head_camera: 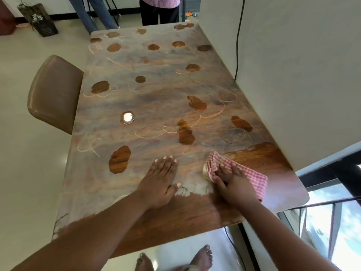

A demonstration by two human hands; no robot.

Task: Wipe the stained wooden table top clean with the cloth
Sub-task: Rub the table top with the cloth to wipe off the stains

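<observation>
Head view | table top [156,106] filmy, blotched | right hand [234,184] presses checked cloth [252,175] | left hand [158,182] flat

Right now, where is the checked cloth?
In the head view, the pink checked cloth lies under the right hand near the table's near right corner.
</observation>
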